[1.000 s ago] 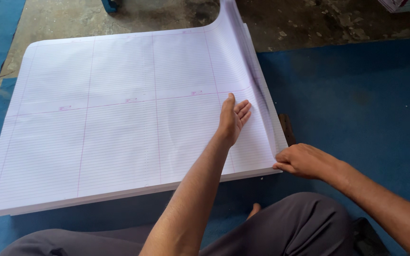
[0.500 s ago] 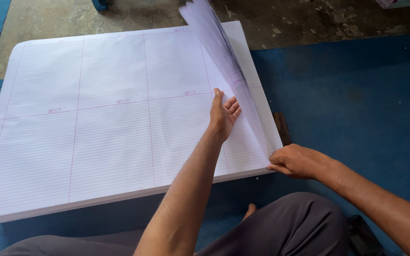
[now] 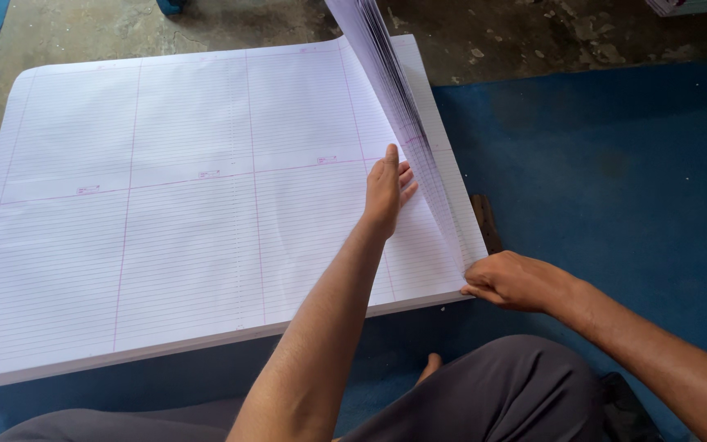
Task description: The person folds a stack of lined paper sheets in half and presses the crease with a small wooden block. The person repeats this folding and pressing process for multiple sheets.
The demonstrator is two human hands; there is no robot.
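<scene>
A thick stack of large white ruled sheets (image 3: 182, 205) with pink lines lies flat on the floor in front of me. My left hand (image 3: 386, 190) rests flat on the top sheet near the right side, fingers together against a raised sheaf. A bundle of lifted sheets (image 3: 394, 90) stands up on edge along the stack's right side, fanned and curving upward. My right hand (image 3: 513, 280) pinches the near right corner of these lifted sheets at the stack's edge.
A blue mat (image 3: 615, 180) covers the floor to the right and under the stack. Bare concrete floor (image 3: 517, 33) lies beyond. A dark narrow object (image 3: 484, 223) lies just right of the stack. My grey-trousered knee (image 3: 493, 393) is at the bottom.
The right-hand sheets have risen from a low curl to standing nearly upright and fanned. My left hand has slid slightly up along them. My right hand keeps its hold at the corner.
</scene>
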